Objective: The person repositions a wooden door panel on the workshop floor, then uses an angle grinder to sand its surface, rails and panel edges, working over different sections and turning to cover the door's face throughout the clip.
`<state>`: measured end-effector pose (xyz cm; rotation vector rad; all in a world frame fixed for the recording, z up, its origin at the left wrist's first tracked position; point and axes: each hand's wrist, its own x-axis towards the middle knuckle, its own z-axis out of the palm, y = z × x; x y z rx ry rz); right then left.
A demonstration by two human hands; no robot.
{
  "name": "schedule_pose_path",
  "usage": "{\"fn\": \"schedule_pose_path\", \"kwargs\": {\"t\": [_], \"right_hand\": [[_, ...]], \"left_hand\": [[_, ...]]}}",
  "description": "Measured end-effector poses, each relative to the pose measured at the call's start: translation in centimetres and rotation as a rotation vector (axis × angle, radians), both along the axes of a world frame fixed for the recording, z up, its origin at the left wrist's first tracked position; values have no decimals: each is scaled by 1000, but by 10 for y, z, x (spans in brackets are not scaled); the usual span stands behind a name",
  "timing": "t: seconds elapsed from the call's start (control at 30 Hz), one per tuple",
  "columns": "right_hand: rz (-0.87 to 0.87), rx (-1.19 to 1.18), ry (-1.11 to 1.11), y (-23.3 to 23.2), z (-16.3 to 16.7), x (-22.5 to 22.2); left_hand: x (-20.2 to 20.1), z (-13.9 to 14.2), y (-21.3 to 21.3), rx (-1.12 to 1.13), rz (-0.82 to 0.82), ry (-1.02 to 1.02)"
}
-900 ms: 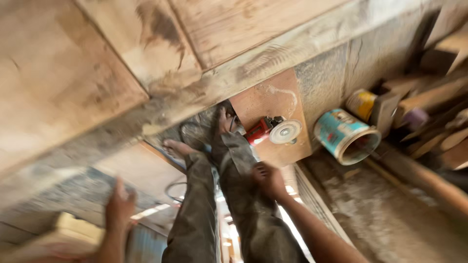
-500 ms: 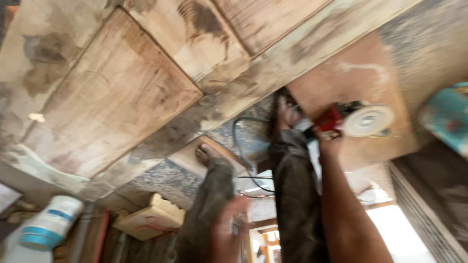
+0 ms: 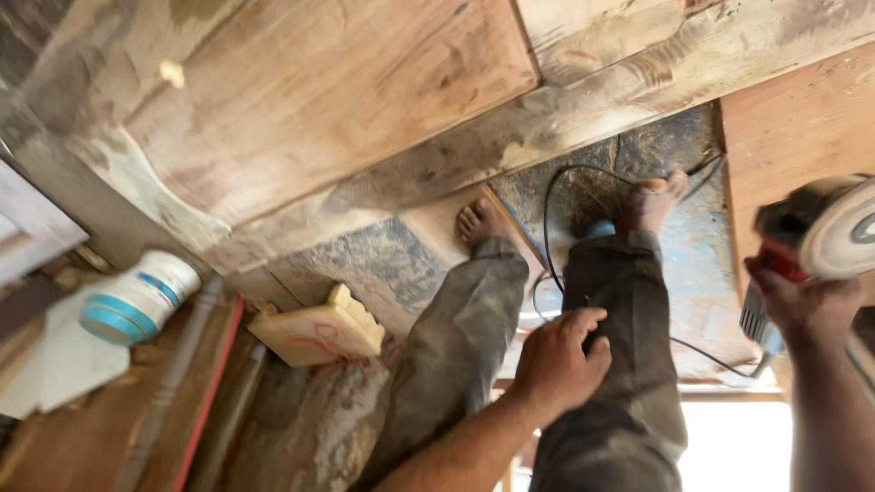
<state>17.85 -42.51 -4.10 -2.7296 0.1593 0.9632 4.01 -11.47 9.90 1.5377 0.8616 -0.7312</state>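
Right now my right hand (image 3: 802,305) is clamped round the red angle grinder (image 3: 816,241), its disc tipped up toward the plank edge at far right, body running down to my wrist; my left hand (image 3: 561,360) rests on my thigh, fingers loosely curled, holding nothing. Between my bare feet the black cord (image 3: 551,214) loops; the big wooden panel (image 3: 310,100) lies well left, with open floor between.

Daylight filled the scene, warm and fairly bright on the wooden door panel (image 3: 319,100). The strongest light came from the bottom right, where a white patch (image 3: 738,446) was blown out with no detail left. The grey trousers (image 3: 602,364) stayed darker, and the upper left corner fell into shade. Motion blur softened most of the frame: the right hand (image 3: 802,305) and the grinder disc (image 3: 843,228) at the right edge were smeared, the white tub (image 3: 137,296) a little soft. The left hand (image 3: 561,360) was sharper.
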Motion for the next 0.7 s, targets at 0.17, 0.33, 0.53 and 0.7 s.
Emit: {"fn": "schedule_pose_path", "kwargs": {"t": [0.17,0.33,0.53,0.7], "right_hand": [[170,230,411,-15,80,17],[469,-88,582,13,80,44],[578,-135,342,93,111,48],[659,-33,338,222,108,-32]], "left_hand": [[3,-4,12,171,64,-5],[5,4,30,429,133,-176],[-23,35,60,363,365,-252],[-67,63,95,400,228,-152]]}}
